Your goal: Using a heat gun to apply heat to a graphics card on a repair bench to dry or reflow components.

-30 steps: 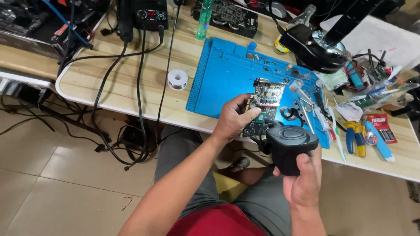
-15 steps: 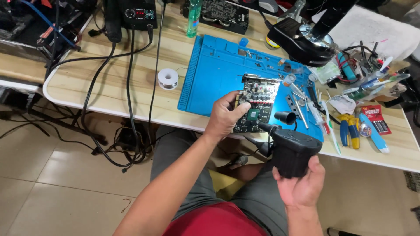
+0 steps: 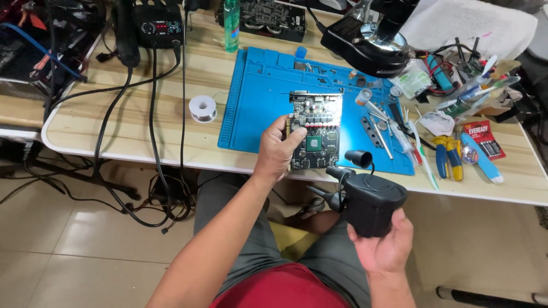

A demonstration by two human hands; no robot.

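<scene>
Since the earlier frames the circuit board (image 3: 315, 131) has come further over the blue mat (image 3: 257, 97), and the black air blower (image 3: 371, 202) has dropped a little lower and nearer the person's lap, its nozzle now just off the board's near right corner.

The step in hand looks like dusting the board: the blower's round outlet sits just beside the board's lower edge, aimed roughly toward it. The next move would seem to call for tilting the board so its populated face meets the air stream, and for steadying the blower so the nozzle stays near without touching the components.

The left hand (image 3: 277, 151) is clenched on the board's left edge, thumb on the face near the corner, fingers hidden behind. The board is held above the mat's near edge, tilted up toward the camera and not resting on the worktop (image 3: 171, 142). The right hand (image 3: 382, 248) cups the blower from beneath, fingers wrapped firmly about its body, well short of the mat and below the worktop's front edge.
</scene>
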